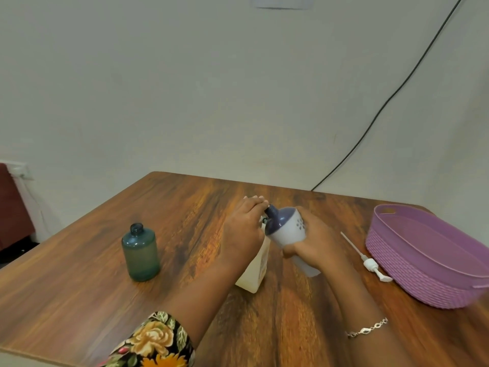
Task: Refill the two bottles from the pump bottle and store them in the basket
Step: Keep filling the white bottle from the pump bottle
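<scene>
Evidently the teal bottle (140, 254) stands by itself toward the left of the counter (79, 274), upright and uncapped, well apart from the work so an elbow is unlikely to knock it (whether it already holds liquid is hard to tell through the tinted wall). Near the middle the left hand (242, 231) reaches over the cream pump bottle (254, 274), which stands on the counter with its top hidden under that hand. The fingertips meet the dark neck of the white bottle (287, 229), but whether they pinch a cap there or only steady it I cannot tell. The white bottle is off the counter, tilted with its neck toward the pump bottle, and the right hand (316, 245) wraps its lower body, probably to control the angle. Right of that hand the pump head (371, 264) lies on its side just beside the basket, likely taken out so the pump bottle can be poured from directly. At the far right the purple basket (391, 260) waits within reach, neither bottle in it yet.
</scene>
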`<action>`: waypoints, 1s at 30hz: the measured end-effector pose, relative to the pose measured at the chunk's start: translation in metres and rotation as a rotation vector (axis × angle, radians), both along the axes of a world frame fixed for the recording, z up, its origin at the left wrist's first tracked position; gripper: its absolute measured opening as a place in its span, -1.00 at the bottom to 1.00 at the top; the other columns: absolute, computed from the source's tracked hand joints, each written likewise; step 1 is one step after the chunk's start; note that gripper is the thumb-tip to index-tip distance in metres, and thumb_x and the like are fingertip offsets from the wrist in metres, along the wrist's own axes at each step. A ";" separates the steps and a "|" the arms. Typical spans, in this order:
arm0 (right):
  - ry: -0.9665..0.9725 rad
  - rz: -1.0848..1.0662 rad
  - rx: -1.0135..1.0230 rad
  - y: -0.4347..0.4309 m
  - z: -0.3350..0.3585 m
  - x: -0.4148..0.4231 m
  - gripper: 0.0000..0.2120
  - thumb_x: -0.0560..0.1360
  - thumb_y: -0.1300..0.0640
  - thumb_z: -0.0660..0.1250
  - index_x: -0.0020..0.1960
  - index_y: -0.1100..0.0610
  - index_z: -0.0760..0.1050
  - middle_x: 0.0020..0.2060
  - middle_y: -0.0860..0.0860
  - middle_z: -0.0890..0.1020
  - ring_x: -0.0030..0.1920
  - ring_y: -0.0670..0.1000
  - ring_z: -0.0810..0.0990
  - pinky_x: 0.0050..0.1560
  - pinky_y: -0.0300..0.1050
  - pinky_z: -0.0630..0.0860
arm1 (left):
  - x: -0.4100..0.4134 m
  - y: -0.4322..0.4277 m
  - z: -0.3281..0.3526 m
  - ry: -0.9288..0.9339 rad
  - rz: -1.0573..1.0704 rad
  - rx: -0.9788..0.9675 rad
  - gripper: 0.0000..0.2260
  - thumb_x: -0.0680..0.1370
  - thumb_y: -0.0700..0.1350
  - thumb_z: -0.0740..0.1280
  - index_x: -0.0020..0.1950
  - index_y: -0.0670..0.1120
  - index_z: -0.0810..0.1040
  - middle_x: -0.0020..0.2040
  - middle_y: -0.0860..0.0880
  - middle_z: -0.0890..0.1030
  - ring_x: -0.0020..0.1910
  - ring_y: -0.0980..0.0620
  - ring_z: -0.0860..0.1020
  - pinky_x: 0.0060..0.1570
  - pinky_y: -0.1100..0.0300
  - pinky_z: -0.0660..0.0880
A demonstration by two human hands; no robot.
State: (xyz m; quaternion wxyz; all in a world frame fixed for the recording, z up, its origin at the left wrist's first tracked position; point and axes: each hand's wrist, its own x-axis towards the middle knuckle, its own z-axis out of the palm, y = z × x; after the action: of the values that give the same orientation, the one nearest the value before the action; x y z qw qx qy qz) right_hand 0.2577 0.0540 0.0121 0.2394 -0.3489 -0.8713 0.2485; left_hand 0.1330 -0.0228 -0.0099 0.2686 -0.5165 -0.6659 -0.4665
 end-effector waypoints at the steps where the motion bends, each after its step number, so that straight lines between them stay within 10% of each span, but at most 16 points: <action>1: 0.005 0.006 -0.002 0.000 0.001 0.000 -0.32 0.18 0.15 0.55 0.23 0.00 0.35 0.02 -0.02 0.46 -0.01 -0.02 0.43 -0.11 -0.13 0.35 | -0.002 0.001 0.003 -0.005 -0.005 -0.007 -0.71 0.26 -0.41 0.30 -0.07 -0.25 0.65 -0.11 -0.14 0.67 -0.11 -0.10 0.64 -0.01 0.00 0.55; 8: 0.009 0.003 -0.003 0.003 -0.001 -0.001 -0.32 0.17 0.16 0.54 0.22 -0.01 0.36 0.01 -0.01 0.47 0.00 0.01 0.45 -0.12 -0.12 0.37 | 0.000 0.003 -0.002 -0.040 0.009 0.032 -0.64 0.40 -0.26 0.08 -0.05 -0.26 0.65 -0.07 -0.15 0.66 -0.06 -0.10 0.63 0.01 0.16 0.49; 19: -0.004 -0.008 0.000 0.006 0.002 0.000 -0.31 0.21 0.17 0.54 0.28 0.04 0.34 0.02 0.00 0.45 0.01 0.00 0.42 -0.08 -0.13 0.35 | -0.004 0.002 0.010 0.031 0.044 -0.073 -0.72 0.27 -0.43 0.43 -0.07 -0.23 0.65 -0.10 -0.14 0.67 -0.11 -0.10 0.64 -0.13 0.18 0.51; 30: -0.039 -0.010 0.035 0.008 -0.005 -0.002 -0.28 0.17 0.10 0.54 0.26 -0.02 0.34 0.07 0.00 0.49 0.01 -0.01 0.45 -0.10 -0.13 0.40 | 0.000 0.002 0.001 0.039 0.073 -0.066 -0.74 0.30 -0.44 0.35 -0.07 -0.24 0.65 -0.11 -0.14 0.67 -0.11 -0.09 0.64 -0.16 0.16 0.56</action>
State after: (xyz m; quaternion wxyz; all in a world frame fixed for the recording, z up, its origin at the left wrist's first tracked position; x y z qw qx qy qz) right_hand 0.2557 0.0619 0.0075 0.2299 -0.3538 -0.8782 0.2253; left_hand 0.1335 -0.0203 -0.0086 0.2813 -0.5094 -0.6940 -0.4239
